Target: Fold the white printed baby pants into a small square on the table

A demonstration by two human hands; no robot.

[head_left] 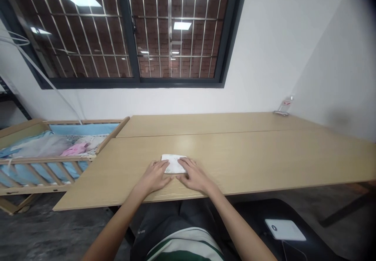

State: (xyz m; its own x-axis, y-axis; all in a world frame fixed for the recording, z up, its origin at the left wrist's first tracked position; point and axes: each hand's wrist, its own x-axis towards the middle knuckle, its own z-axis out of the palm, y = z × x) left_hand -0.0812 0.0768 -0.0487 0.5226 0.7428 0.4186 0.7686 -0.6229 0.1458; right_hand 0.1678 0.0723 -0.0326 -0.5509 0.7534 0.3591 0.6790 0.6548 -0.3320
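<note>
A small white folded cloth [174, 164] with a faint print lies flat on the wooden table near its front edge. My left hand [155, 176] rests at the cloth's left side, its fingertips on that edge and its thumb pointing inward on the tabletop. Opposite it, my right hand [194, 175] lays its fingers over the cloth's right side, with the thumb also turned inward. Both hands have their fingers stretched out and grip nothing. The two thumbs come close together in front of the cloth but do not touch.
A wooden crib [47, 160] with blue lining and pink and white fabrics stands left of the table [264, 151]. A clear bottle [286, 104] is at the back right corner. On a black seat to my right lies a white phone-like device [284, 229] with a cable.
</note>
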